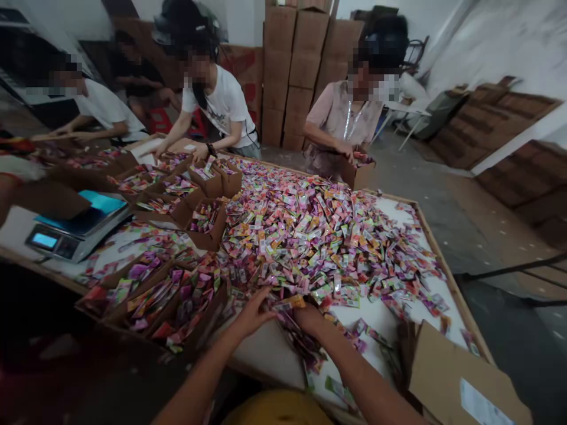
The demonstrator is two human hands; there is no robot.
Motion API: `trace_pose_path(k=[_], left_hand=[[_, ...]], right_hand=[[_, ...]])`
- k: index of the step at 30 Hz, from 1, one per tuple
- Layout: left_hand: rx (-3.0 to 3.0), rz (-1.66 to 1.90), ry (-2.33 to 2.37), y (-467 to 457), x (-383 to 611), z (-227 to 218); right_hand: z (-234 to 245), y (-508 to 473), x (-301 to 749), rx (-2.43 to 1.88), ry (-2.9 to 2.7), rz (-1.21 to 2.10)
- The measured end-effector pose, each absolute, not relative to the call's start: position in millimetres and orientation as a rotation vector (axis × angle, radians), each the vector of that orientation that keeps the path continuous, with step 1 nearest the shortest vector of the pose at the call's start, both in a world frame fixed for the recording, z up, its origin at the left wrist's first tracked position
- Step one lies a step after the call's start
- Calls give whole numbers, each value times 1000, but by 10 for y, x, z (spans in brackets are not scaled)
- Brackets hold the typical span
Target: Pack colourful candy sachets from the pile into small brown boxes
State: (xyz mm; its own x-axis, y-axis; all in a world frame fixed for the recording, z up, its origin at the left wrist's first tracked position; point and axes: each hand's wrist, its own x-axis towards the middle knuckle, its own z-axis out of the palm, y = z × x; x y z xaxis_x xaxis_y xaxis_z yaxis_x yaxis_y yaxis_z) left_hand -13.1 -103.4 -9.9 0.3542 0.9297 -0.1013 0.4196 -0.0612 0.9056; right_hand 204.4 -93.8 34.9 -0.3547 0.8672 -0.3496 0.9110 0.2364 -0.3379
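A broad heap of small colourful packets (301, 230), mostly pink, purple, green and orange, covers the table in front of me. At its near edge my left hand (251, 314) is open, thumb and fingers apart, beside the packets. My right hand (308, 317) reaches in among them from the other side, its fingers hidden by packets. An orange packet (296, 301) lies just by the right hand. Between and below the hands, loose packets spill toward the table's front edge.
Cardboard boxes of packets (177, 319) stand at my left, near a digital scale (75, 236). An open carton (460, 366) is at the lower right. Across the table (432, 236), people handle packets and boxes. Stacked cartons (290, 77) stand behind them.
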Motion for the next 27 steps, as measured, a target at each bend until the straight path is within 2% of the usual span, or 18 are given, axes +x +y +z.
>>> trace_pose_path(k=[3, 6, 8, 11, 14, 17, 19, 21, 23, 25, 27], left_hand=[[1795, 743, 1312, -912, -16, -28], [1997, 573, 1419, -862, 93, 65], [2081, 430, 1425, -846, 157, 103], [2076, 298, 1365, -810, 227, 79], [1998, 436, 1312, -741, 262, 11], [1972, 657, 1273, -657, 293, -13], [2036, 566, 1338, -607, 327, 6], [2080, 414, 1415, -566, 369, 45], [2061, 359, 1443, -543, 404, 101], [1976, 397, 1468, -552, 417, 165], [1848, 455, 1480, -604, 395, 225]], right_hand=[[660, -933, 2203, 1701, 2430, -814], [891, -983, 2256, 1839, 2460, -793], [857, -1032, 2175, 1916, 2427, -688], [562, -1060, 1936, 1886, 2251, -640], [316, -986, 1804, 1860, 2156, -723], [415, -883, 2007, 1841, 2260, -809], [652, -832, 2307, 1934, 2375, -856], [917, -800, 2626, 2150, 2415, -783], [1096, -800, 2828, 2362, 2308, -573], [1112, -840, 2814, 2405, 2220, -442], [969, -902, 2575, 2313, 2278, -500]])
